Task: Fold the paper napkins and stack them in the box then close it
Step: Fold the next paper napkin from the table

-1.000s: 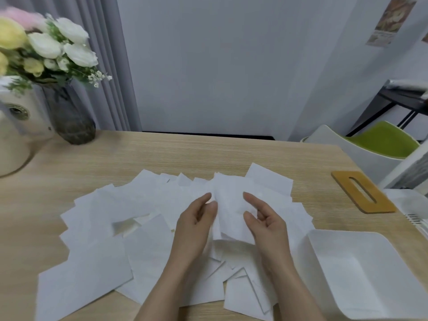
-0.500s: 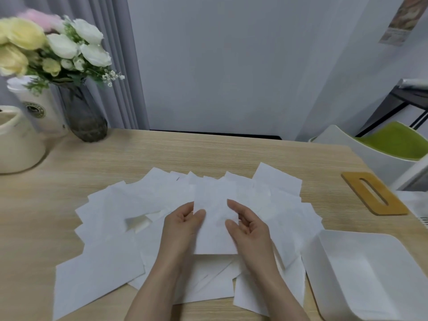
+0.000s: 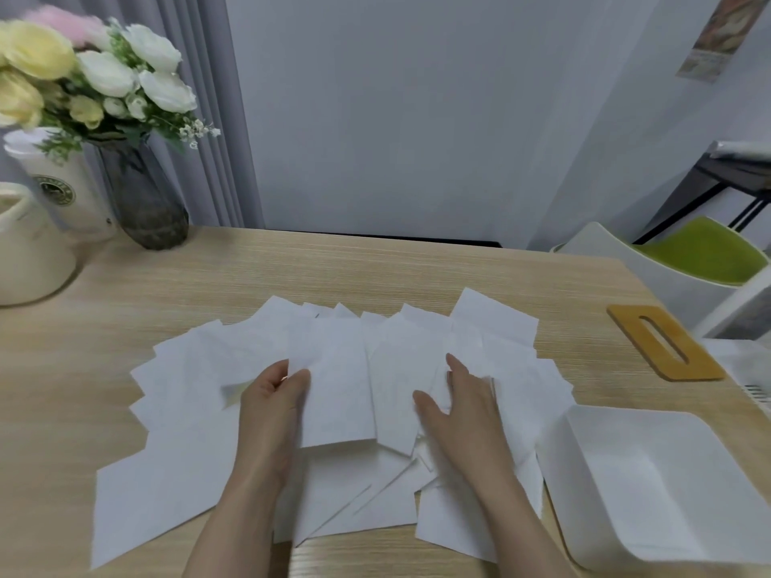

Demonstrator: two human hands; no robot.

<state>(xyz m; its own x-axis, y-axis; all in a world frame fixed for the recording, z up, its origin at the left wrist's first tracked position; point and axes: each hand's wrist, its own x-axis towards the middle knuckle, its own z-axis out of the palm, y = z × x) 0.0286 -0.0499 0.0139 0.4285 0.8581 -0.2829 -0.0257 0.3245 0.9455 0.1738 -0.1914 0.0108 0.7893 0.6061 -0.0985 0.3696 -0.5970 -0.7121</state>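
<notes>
Several white paper napkins [image 3: 200,369] lie spread in a loose fan across the wooden table [image 3: 375,277]. My left hand [image 3: 273,402] pinches the left edge of a folded napkin [image 3: 340,398] that lies on top of the pile. My right hand [image 3: 463,410] rests to the right of it, fingers straight and thumb spread, pressing on other napkins. The white box [image 3: 559,460] stands open at the front right, close to my right forearm. Its wooden lid [image 3: 626,323], with a long slot, lies flat at the table's right edge.
A dark glass vase of flowers [image 3: 144,206], a white cup [image 3: 62,194] and a cream jug [image 3: 29,252] stand at the back left. A white chair with a green cushion [image 3: 705,252] is beyond the table's right corner.
My hands have drawn apart. The napkin they held together has come down onto the pile; the right hand has let it go and moved right onto other napkins.
</notes>
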